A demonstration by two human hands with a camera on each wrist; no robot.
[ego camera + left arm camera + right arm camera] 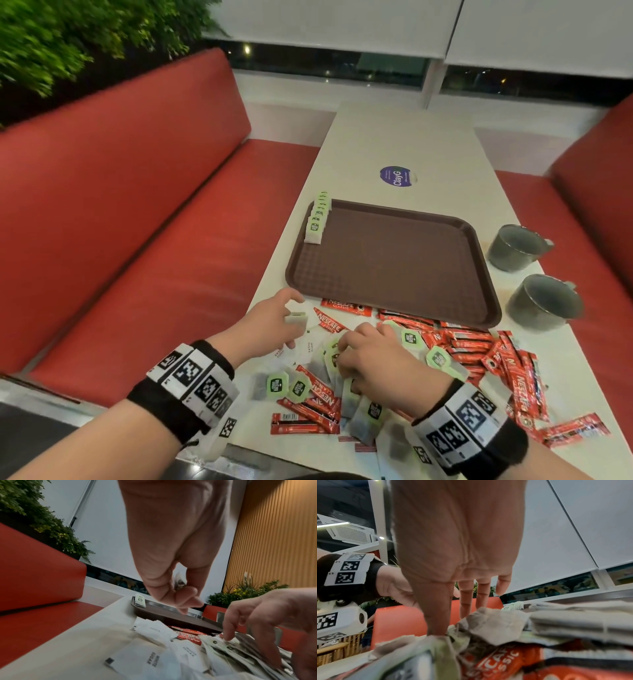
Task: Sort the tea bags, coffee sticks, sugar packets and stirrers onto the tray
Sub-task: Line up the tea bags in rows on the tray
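From the head view, our left hand (274,317) pinches one tea bag (296,319) in curled fingers, just off the brown tray (394,263) at its seven o'clock corner. Our right hand (373,359) reaches its fingers down into the loose pile of tea bags (346,394) and coffee sticks (479,356); we cannot tell whether it grips anything. One row of tea bags (318,217) stands along the tray's ten o'clock edge; their count blurs. The tray floor elsewhere lies bare. Two grey cups (520,246) sit at three o'clock.

From the left wrist, white sugar packets (154,628) lie near the table (85,635) edge.

From the right wrist, extended fingers (436,615) touch the tea bags.
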